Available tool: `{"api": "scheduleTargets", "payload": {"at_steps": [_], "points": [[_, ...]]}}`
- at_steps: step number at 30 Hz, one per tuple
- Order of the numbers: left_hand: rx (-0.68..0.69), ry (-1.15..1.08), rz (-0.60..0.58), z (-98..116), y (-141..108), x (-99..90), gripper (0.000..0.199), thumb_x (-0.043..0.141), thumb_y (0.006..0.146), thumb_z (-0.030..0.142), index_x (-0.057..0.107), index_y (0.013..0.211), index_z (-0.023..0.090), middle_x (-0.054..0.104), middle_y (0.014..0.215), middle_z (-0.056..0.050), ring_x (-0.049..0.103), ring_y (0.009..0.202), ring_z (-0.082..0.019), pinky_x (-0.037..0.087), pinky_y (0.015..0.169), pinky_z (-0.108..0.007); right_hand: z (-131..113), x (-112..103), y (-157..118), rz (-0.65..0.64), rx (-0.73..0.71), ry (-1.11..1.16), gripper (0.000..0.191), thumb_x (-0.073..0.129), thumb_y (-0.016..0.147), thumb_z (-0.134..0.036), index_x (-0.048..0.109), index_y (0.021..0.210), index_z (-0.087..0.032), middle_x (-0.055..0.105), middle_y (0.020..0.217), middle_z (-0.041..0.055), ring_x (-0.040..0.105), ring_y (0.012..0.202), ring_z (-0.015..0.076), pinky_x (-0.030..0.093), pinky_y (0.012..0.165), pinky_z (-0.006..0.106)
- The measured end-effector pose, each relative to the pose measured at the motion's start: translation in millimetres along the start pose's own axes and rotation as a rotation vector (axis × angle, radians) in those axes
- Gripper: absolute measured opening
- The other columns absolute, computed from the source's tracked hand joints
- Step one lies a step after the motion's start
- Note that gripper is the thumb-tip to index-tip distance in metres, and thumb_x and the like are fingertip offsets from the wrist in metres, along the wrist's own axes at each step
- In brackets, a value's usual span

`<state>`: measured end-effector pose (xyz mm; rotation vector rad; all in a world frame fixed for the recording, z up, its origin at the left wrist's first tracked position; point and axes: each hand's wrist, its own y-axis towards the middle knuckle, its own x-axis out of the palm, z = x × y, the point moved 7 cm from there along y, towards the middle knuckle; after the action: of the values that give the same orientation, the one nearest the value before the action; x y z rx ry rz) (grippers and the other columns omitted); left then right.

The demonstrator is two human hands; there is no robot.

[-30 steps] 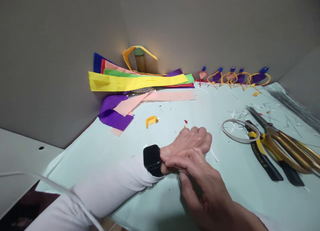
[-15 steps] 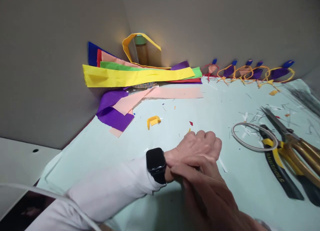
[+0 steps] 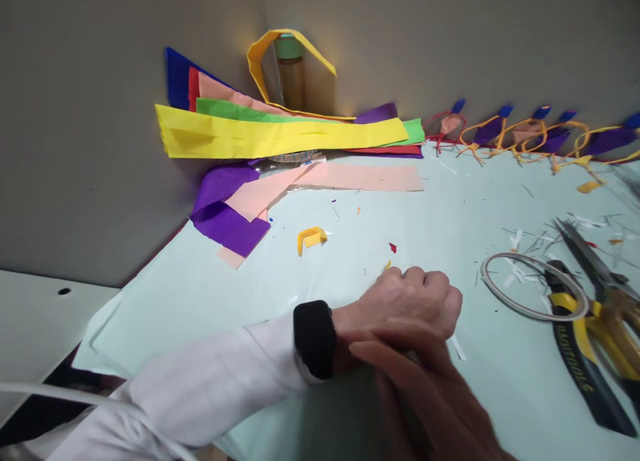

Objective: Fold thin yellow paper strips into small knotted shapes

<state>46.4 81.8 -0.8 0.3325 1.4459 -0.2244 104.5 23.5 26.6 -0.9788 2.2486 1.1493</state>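
The watch (image 3: 315, 340) sits on the left wrist, over the sleeve's (image 3: 215, 381) cuff. The left hand (image 3: 405, 301) is balled into a fist; the right hand's (image 3: 425, 388) fingers bend over that wrist, their grip impossible to tell. Rightward, a ring (image 3: 491, 284) overlaps pliers (image 3: 575, 364) beside scissors (image 3: 583, 251); cloth strips (image 3: 280, 138) lie behind.

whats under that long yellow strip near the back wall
Parts of a flat green strip, a pink strip, a red strip and a dark blue strip poke out past the long yellow strip; whatever else lies beneath is covered from view.
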Motion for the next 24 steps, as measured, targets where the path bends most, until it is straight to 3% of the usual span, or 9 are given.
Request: {"api": "scheduleTargets", "payload": {"at_steps": [2, 6, 12, 17, 24], "points": [[-0.008, -0.042, -0.009, -1.1, -0.4, -1.2, 0.023, 0.034, 0.097, 0.017, 0.058, 0.095, 0.015, 0.058, 0.088, -0.007, 0.054, 0.077, -0.020, 0.040, 0.056, -0.031, 19.5, -11.7, 12.2, 0.057, 0.079, -0.021, 0.049, 0.051, 0.082, -0.009, 0.055, 0.127, -0.028, 0.058, 0.119, 0.0112, 0.058, 0.110, 0.0317, 0.057, 0.082, 0.049], [0.051, 0.034, 0.076, 1.6, -4.5, -10.1, 0.030, 0.029, 0.096, 0.009, 0.058, 0.101, 0.012, 0.061, 0.092, -0.010, 0.058, 0.081, -0.021, 0.041, 0.058, -0.031, 43.9, -46.7, 22.1, 0.272, 0.155, -0.297, 0.042, 0.052, 0.088, -0.007, 0.058, 0.125, -0.024, 0.064, 0.111, 0.0127, 0.060, 0.102, 0.0295, 0.051, 0.086, 0.048], [0.052, 0.131, 0.146, 0.0, -11.7, -18.9, 0.031, 0.028, 0.093, 0.002, 0.057, 0.103, 0.008, 0.062, 0.086, -0.010, 0.060, 0.078, -0.020, 0.041, 0.057, -0.030, 54.6, -42.2, 29.8, 0.097, 0.036, -0.320, 0.037, 0.046, 0.091, -0.006, 0.058, 0.123, -0.022, 0.066, 0.101, 0.0080, 0.062, 0.089, 0.0211, 0.052, 0.076, 0.036], [0.022, 0.116, 0.196, -2.4, -14.8, -19.5, 0.027, 0.030, 0.092, 0.001, 0.055, 0.098, 0.010, 0.060, 0.083, -0.009, 0.059, 0.076, -0.019, 0.040, 0.057, -0.030, 62.8, -44.5, 28.6, 0.095, 0.047, -0.387, 0.035, 0.044, 0.089, -0.006, 0.058, 0.117, -0.022, 0.065, 0.089, 0.0057, 0.062, 0.073, 0.0178, 0.051, 0.065, 0.032], [0.037, 0.116, 0.218, 0.7, -15.1, -15.3, 0.027, 0.031, 0.092, 0.002, 0.055, 0.097, 0.011, 0.060, 0.085, -0.009, 0.059, 0.076, -0.019, 0.037, 0.058, -0.030, 64.1, -40.4, 26.6, 0.015, -0.020, -0.413, 0.029, 0.046, 0.089, -0.012, 0.055, 0.114, -0.023, 0.065, 0.085, 0.0059, 0.063, 0.072, 0.0198, 0.051, 0.062, 0.032]]}}
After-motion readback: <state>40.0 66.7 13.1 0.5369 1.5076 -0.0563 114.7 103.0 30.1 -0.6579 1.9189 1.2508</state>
